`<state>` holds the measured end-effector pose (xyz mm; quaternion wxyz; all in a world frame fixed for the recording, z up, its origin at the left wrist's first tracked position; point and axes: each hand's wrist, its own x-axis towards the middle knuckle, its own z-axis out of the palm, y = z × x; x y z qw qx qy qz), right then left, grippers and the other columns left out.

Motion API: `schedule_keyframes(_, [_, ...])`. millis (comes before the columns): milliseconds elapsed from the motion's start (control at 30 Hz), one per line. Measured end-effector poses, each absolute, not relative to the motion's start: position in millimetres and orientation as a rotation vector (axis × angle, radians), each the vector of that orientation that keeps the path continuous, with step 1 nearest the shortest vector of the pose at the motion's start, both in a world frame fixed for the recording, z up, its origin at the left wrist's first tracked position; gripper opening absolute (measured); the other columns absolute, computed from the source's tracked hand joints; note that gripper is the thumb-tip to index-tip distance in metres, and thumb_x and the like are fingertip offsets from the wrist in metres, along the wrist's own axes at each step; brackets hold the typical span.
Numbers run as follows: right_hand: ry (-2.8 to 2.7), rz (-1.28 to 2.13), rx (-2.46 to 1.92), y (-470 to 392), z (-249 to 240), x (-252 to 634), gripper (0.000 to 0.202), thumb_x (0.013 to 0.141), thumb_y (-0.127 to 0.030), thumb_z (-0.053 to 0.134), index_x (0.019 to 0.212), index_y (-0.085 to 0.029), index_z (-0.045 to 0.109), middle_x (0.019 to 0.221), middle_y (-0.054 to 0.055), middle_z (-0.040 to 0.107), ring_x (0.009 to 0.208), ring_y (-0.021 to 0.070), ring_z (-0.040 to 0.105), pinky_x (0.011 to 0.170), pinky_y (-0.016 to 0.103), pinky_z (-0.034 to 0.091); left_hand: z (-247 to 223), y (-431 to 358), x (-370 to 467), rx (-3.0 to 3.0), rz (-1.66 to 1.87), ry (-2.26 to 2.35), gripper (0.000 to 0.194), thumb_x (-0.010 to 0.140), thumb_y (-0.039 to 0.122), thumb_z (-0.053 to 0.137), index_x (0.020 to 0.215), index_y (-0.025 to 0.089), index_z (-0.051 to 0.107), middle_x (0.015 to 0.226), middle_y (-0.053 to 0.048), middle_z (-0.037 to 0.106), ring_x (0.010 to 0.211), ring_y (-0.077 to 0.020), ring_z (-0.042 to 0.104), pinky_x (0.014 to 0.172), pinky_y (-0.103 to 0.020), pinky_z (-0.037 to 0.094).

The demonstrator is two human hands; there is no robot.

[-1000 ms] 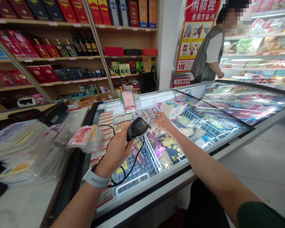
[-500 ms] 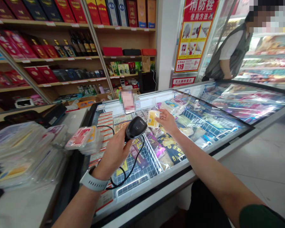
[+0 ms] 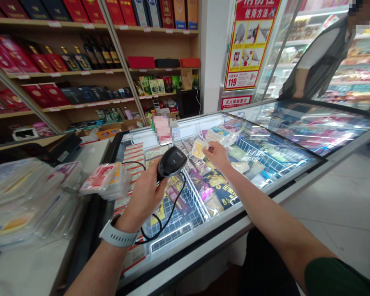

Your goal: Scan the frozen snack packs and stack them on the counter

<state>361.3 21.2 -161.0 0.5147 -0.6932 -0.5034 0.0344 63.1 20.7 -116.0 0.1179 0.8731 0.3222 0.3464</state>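
My left hand [image 3: 145, 193] is wrapped round the handle of a black barcode scanner [image 3: 172, 161], its head pointing away from me over the glass-topped freezer. A black cable [image 3: 172, 213] loops down from it. In front of the scanner, my right hand [image 3: 217, 156] pinches the right edge of a small clear plastic food pack [image 3: 198, 148] with a yellow label. A gap separates scanner and pack. Left of my left hand, a stack of similar packs [image 3: 103, 179] with red and yellow labels rests on the freezer's edge.
More flat plastic packs [image 3: 27, 201] are piled on the white counter [image 3: 33, 267] at left. Wire baskets of frozen goods fill the chest freezer [image 3: 234, 220]. A phone [image 3: 163, 129] stands at its back edge. Shelves [image 3: 89, 74] line the wall; a person [image 3: 317, 61] leans over the freezer's far right.
The pack in my right hand has tilted. My left hand and the scanner sit slightly further left in view. The person at far right appears further right.
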Motion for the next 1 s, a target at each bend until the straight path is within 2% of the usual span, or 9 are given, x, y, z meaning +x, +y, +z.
schedule_keyframes(67, [-1.128,0.211,-1.611,21.5,-161.2,360.1,0.012,0.073,-0.030,0.067,0.081,-0.024,0.060,0.075,0.001,0.061,0.082,0.0236,0.064,0.077,0.037,0.054,-115.0,20.6,63.5,2.558,1.028,0.945,0.050,0.093,0.031,0.051,0.140,0.016,0.046,0.134,-0.015,0.064,0.122,-0.0300,0.063,0.104,-0.048,0.050])
schedule_keyframes(167, [-0.980,0.405,-1.491,23.6,-162.8,354.6,0.025,0.070,-0.029,0.071,0.090,-0.024,0.057,0.080,0.000,0.067,0.078,0.0222,0.067,0.069,0.035,0.056,-113.5,20.5,64.2,2.561,1.042,0.953,0.048,0.094,0.031,0.051,0.139,0.015,0.046,0.132,-0.015,0.064,0.122,-0.0303,0.062,0.103,-0.048,0.050])
schedule_keyframes(300, [-0.825,0.683,-1.299,25.3,-164.2,343.0,0.030,0.068,-0.028,0.075,0.088,-0.023,0.053,0.084,0.001,0.072,0.071,0.0188,0.070,0.067,0.034,0.058,-112.3,20.6,64.1,2.546,1.050,0.962,0.049,0.095,0.032,0.051,0.140,0.013,0.045,0.131,-0.016,0.065,0.121,-0.0303,0.062,0.104,-0.048,0.050])
schedule_keyframes(433, [-0.698,0.793,-1.167,23.6,-162.9,337.8,0.036,0.060,-0.031,0.081,0.082,-0.022,0.054,0.082,0.000,0.073,0.076,0.0183,0.071,0.069,0.032,0.058,-111.3,20.2,63.6,2.538,1.042,0.968,0.048,0.094,0.031,0.051,0.139,0.014,0.047,0.130,-0.016,0.065,0.121,-0.0304,0.062,0.103,-0.048,0.050])
schedule_keyframes(567, [-0.634,0.749,-1.156,23.2,-162.3,341.7,0.044,0.050,-0.038,0.084,0.076,-0.022,0.053,0.078,-0.003,0.070,0.070,0.0138,0.064,0.060,0.024,0.050,-111.0,19.2,64.0,2.538,1.053,0.951,0.047,0.095,0.031,0.051,0.139,0.015,0.047,0.130,-0.015,0.065,0.121,-0.0297,0.062,0.104,-0.048,0.049])
schedule_keyframes(733, [-0.624,0.688,-1.136,27.2,-165.9,342.6,0.047,0.047,-0.041,0.085,0.071,-0.022,0.049,0.070,-0.006,0.062,0.057,0.0084,0.048,0.050,0.020,0.036,-111.0,17.1,64.5,2.577,1.076,0.914,0.047,0.094,0.030,0.051,0.138,0.015,0.046,0.134,-0.016,0.063,0.124,-0.0302,0.059,0.106,-0.049,0.047])
schedule_keyframes(867, [-0.593,0.709,-1.096,30.1,-168.8,338.3,0.050,0.043,-0.041,0.087,0.068,-0.023,0.048,0.065,-0.008,0.058,0.060,0.0095,0.051,0.057,0.022,0.045,-110.3,14.1,65.5,2.584,1.065,0.895,0.047,0.093,0.029,0.051,0.138,0.016,0.046,0.133,-0.015,0.063,0.124,-0.0307,0.058,0.107,-0.050,0.047])
schedule_keyframes(1000, [-0.599,0.745,-1.076,30.7,-170.6,335.4,0.051,0.042,-0.042,0.088,0.069,-0.023,0.049,0.070,-0.007,0.062,0.066,0.0115,0.058,0.068,0.027,0.053,-109.7,11.4,67.0,2.597,1.056,0.887,0.048,0.093,0.028,0.051,0.139,0.016,0.046,0.132,-0.015,0.063,0.123,-0.0313,0.059,0.106,-0.051,0.047])
